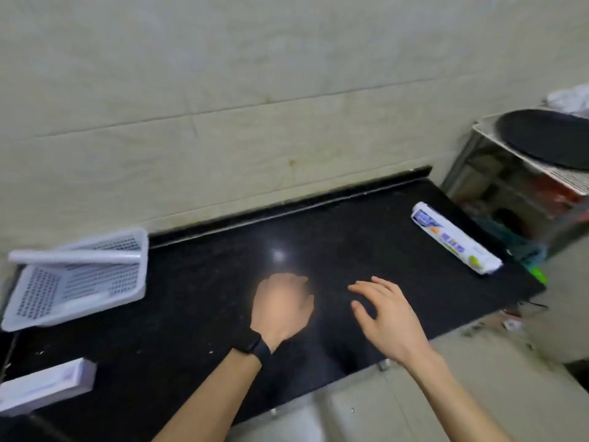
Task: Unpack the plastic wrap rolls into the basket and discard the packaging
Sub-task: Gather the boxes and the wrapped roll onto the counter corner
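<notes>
Both hands are held over black counter (197,301): left hand (282,306) loosely curled, nothing held; right hand (387,309) spread open, empty. Packaged wrap roll (455,239) is seen far right. Bare roll (75,257) lies across white basket (79,282), far left. Box (44,386) sits near-left.

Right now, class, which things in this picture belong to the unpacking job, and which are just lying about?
Belong to the job:
- white basket, with one bare roll lying across it
- packaged roll at the counter's right end
- white box at the near left corner
- left hand and right hand, both empty

Lying about:
- dark round pan on the rack
- metal rack with blurred clutter
</notes>
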